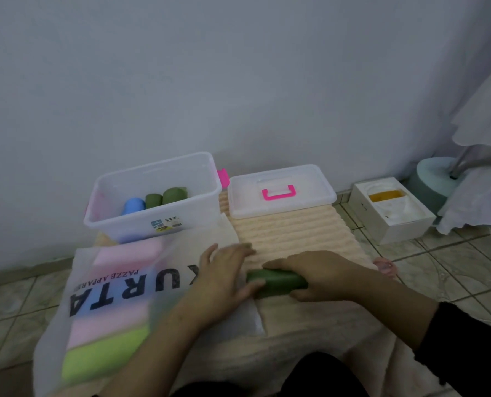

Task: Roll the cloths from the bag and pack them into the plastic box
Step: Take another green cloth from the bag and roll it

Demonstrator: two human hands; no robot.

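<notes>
Nearest you, a translucent white bag (118, 305) lies flat on the left, printed with large dark letters; folded cloths (106, 353) in lime green, pink and blue show through it. Just right of the bag, your two hands meet on a dark green rolled cloth (276, 280) lying on a peach ribbed mat (293, 233). Your right hand (319, 275) curls over the roll's right end, gripping it. Your left hand (224, 277) has its thumb against the roll's left end, its fingers extended and resting on the bag's edge. Farther left stands the clear plastic box (152, 202), holding one blue roll (133, 206) and two green rolls (165, 197) side by side. To its right, the box lid (281, 190) with a pink handle lies flat on the mat. Far right, a white carton (393, 210) sits on the tiled floor (453, 262).
</notes>
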